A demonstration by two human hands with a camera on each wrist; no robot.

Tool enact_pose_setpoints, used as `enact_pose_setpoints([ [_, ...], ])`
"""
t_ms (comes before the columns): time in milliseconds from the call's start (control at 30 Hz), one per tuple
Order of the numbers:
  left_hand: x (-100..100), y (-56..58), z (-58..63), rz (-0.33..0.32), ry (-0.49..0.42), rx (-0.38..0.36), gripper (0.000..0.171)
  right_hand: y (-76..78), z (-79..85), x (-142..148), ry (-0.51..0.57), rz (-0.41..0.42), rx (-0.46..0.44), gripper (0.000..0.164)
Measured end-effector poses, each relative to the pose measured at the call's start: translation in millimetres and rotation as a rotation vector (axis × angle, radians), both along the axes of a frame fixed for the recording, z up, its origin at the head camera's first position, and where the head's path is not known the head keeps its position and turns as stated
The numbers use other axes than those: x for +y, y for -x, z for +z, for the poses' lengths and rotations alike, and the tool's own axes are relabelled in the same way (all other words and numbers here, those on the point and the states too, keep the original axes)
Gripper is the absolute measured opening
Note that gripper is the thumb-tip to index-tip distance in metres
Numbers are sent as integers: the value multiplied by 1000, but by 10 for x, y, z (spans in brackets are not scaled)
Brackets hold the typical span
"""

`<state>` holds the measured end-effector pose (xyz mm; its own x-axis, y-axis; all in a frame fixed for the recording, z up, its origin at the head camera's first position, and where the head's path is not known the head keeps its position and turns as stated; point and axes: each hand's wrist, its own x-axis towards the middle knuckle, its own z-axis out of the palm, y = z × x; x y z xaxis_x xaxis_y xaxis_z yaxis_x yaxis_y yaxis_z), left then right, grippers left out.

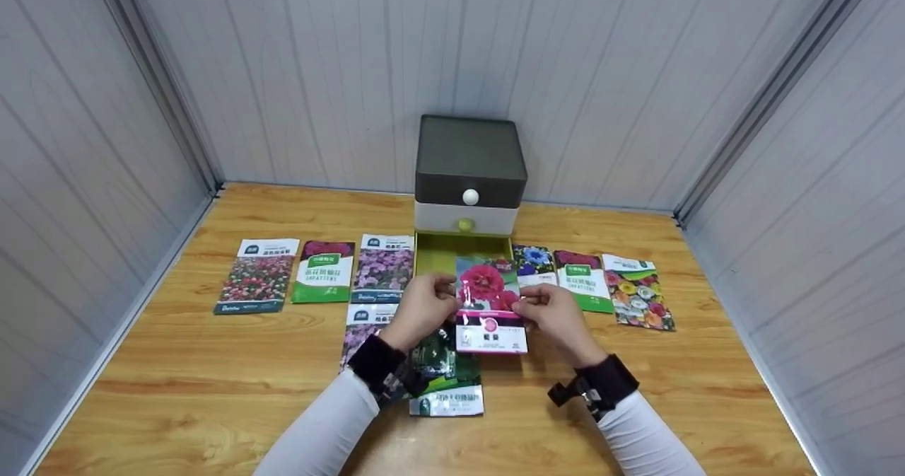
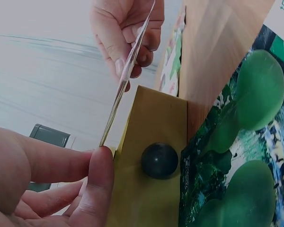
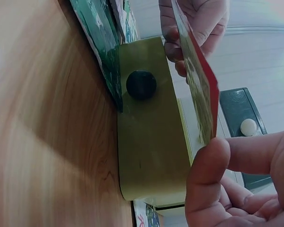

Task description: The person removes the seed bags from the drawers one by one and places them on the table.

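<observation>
A seed packet (image 1: 486, 286) with pink flowers on its upper half and a white label below is held up by both hands. My left hand (image 1: 426, 311) pinches its left edge between thumb and fingers, and my right hand (image 1: 558, 320) pinches the right edge. Both wrist views show the packet (image 2: 125, 78) nearly edge-on, above the pulled-out olive-yellow drawer (image 3: 151, 142) with its dark round knob (image 3: 141, 85). From the head, the packet covers the drawer's front part. Below the left hand lies a dark green packet (image 1: 447, 398), partly hidden by the wrist strap.
The small cabinet (image 1: 470, 151) stands against the back wall, its upper two drawers shut. Several flower seed packets lie left, such as a red-flowered one (image 1: 256, 278). More lie right, including a multicoloured one (image 1: 638, 292). Pale panel walls enclose the wooden table (image 1: 707, 391).
</observation>
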<state>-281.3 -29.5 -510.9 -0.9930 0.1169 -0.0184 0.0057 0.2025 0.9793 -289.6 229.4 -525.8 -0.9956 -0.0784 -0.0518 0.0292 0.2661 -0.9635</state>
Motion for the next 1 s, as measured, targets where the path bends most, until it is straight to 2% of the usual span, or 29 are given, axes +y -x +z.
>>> enact_pose_setpoints([
  [367,6,-89,-46,-34,-33,8,51,-49,4,101,66,28,-34,24],
  [600,-14,-149,-62,-64,-17,13,49,-68,-15,170,46,71,-40,19],
  [1000,-51,-227,-75,-106,-27,-34,36,-135,-12,287,56,129,-118,23],
])
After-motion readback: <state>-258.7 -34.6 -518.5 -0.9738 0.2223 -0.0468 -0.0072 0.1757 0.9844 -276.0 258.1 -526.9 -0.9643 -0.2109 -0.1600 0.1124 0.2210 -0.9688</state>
